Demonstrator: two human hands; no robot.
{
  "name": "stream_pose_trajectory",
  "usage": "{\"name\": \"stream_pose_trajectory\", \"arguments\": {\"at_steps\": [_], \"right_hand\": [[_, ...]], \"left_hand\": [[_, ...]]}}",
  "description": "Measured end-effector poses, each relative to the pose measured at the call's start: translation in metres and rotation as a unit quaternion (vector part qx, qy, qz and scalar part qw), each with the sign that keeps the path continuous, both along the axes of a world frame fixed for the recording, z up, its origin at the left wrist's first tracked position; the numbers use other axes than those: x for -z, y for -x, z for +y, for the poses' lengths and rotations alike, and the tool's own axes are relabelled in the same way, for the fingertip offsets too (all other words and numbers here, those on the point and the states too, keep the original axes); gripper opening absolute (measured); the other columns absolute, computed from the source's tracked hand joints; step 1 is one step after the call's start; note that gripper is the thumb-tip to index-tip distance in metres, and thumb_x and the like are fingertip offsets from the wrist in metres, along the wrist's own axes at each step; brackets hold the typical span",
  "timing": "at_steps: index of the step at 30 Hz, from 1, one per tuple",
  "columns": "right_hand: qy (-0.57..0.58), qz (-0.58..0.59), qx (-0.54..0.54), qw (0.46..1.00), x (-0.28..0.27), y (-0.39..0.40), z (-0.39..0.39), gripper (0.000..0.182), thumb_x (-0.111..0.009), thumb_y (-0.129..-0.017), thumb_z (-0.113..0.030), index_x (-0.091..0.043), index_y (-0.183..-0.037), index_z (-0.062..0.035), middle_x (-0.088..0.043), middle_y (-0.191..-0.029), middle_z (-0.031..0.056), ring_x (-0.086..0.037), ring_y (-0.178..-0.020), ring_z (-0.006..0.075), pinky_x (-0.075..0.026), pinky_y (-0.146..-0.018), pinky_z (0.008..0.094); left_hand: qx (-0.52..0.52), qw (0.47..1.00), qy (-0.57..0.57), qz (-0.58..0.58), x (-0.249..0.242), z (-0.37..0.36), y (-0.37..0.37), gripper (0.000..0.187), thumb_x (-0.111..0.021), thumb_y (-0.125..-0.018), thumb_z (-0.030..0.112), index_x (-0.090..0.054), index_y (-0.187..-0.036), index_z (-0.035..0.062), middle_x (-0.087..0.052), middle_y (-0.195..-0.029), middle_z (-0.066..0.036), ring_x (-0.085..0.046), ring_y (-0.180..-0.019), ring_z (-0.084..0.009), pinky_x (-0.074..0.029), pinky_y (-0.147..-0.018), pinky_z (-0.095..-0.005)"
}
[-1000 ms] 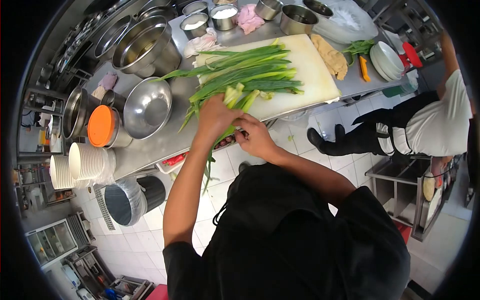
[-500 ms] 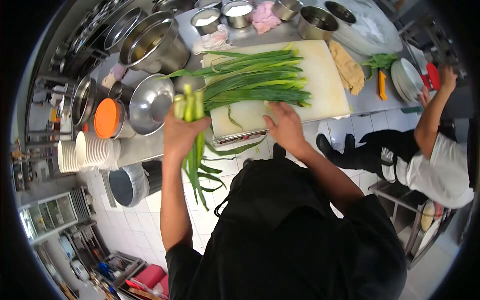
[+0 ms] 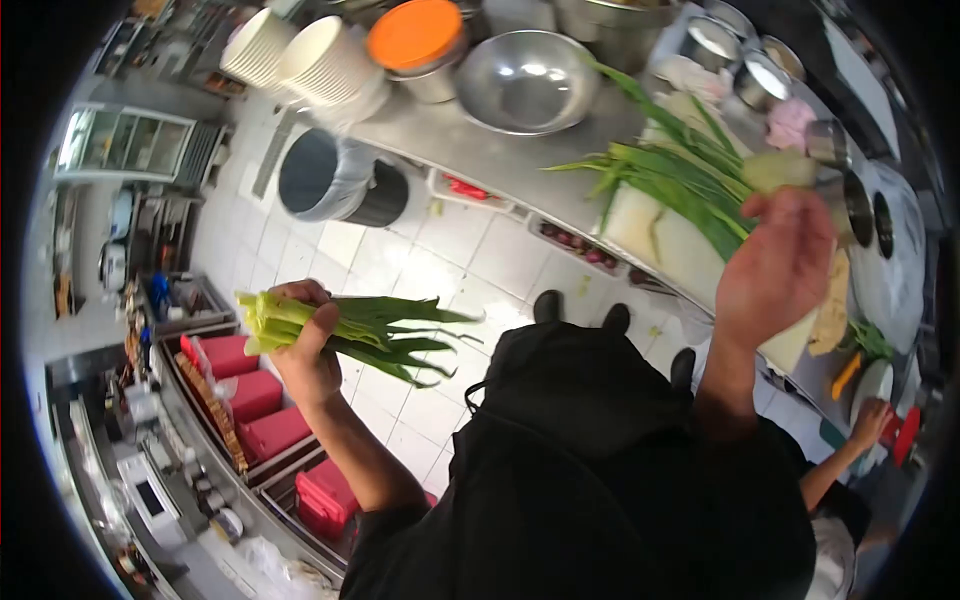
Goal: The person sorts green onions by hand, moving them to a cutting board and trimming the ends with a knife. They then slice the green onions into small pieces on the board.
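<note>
1. I am gripping a bunch of green stalks in my left hand; my fingers and thumb are wrapping round it near its pale ends; its dark leaf tips are trailing toward my middle, and the whole bunch is hanging in the air above the tiled floor, well apart from the steel counter.
2. I am raising my right hand over the cutting board, beside a pile of long greens; my fingers are bending, and a blurred pale green shape is showing by their tips; I cannot tell whether they are closing on it.
3. The pile is lying partly on the board, its leaf tips reaching over the counter; a steel bowl is sitting near them, with an orange-lidded container just beside it, and stacked pale bowls beyond.
4. A bin is standing on the floor by the counter; red containers are resting below my left hand in my view.
5. A tan cloth is lying by the board; farther along, another person's hand is reaching close to a red object.
</note>
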State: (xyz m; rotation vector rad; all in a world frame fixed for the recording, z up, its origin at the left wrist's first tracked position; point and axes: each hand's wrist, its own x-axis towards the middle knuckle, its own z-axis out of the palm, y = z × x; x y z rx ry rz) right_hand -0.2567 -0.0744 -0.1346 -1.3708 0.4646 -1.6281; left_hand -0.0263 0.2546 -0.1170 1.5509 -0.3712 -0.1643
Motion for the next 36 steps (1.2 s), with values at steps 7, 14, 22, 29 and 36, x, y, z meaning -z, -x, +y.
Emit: {"name": "stream_pose_trajectory", "arguments": {"at_steps": [7,14,22,29,36], "right_hand": [[0.192,0.198,-0.218,0.936,0.036,-0.321,0.155,0.024,-0.055,-0.08,0.002,-0.06,-0.103,0.0047,-0.063,-0.096,0.0262,-0.066,-0.087,0.0441,-0.053,-0.076,0.0494],[0.069,0.401,-0.392,0.825,0.084,-0.143,0.123,0.012,-0.061,-0.084,-0.008,-0.063,-0.076,0.0011,-0.067,-0.081,0.0192,-0.064,-0.075,0.0352,-0.05,-0.069,0.041],[-0.146,0.537,0.338,0.759,0.135,0.149,0.014,0.022,-0.079,-0.079,-0.01,-0.072,-0.096,0.0008,-0.067,-0.087,0.0135,-0.065,-0.074,0.0225,-0.053,-0.069,0.0323],[-0.029,0.572,0.332,0.75,0.163,0.166,-0.006,0.018,-0.073,-0.076,-0.006,-0.074,-0.094,-0.0039,-0.061,-0.086,0.0157,-0.062,-0.08,0.0357,-0.052,-0.075,0.0435],[0.031,0.556,0.356,0.751,0.163,0.172,0.001,0.014,-0.07,-0.078,-0.001,-0.069,-0.092,-0.0029,-0.062,-0.084,0.0153,-0.063,-0.074,0.0322,-0.052,-0.067,0.0401]], "left_hand": [[-0.131,0.991,0.029,-0.015,0.012,0.045,-0.025,0.019,-0.07,-0.07,0.003,-0.057,-0.085,0.0027,-0.055,-0.085,-0.006,-0.056,-0.081,-0.0195,-0.047,-0.078,-0.0323],[-0.052,0.998,0.02,-0.005,0.033,0.045,-0.05,0.019,-0.068,-0.073,0.001,-0.057,-0.089,0.0023,-0.053,-0.087,-0.004,-0.054,-0.079,-0.0158,-0.046,-0.072,-0.0286],[0.11,0.994,-0.008,0.01,0.049,-0.032,-0.075,0.028,-0.07,-0.073,-0.001,-0.057,-0.098,0.0027,-0.055,-0.088,-0.003,-0.053,-0.082,-0.0132,-0.043,-0.077,-0.0266],[0.197,0.98,0.027,0.025,0.038,-0.099,-0.053,0.03,-0.067,-0.074,-0.007,-0.057,-0.102,0.0017,-0.057,-0.092,-0.006,-0.054,-0.084,-0.0142,-0.045,-0.082,-0.0274],[0.149,0.989,-0.001,0.023,0.038,-0.061,-0.059,0.035,-0.068,-0.074,-0.007,-0.056,-0.105,0.0012,-0.057,-0.093,-0.006,-0.055,-0.084,-0.0141,-0.045,-0.08,-0.0266]]}}
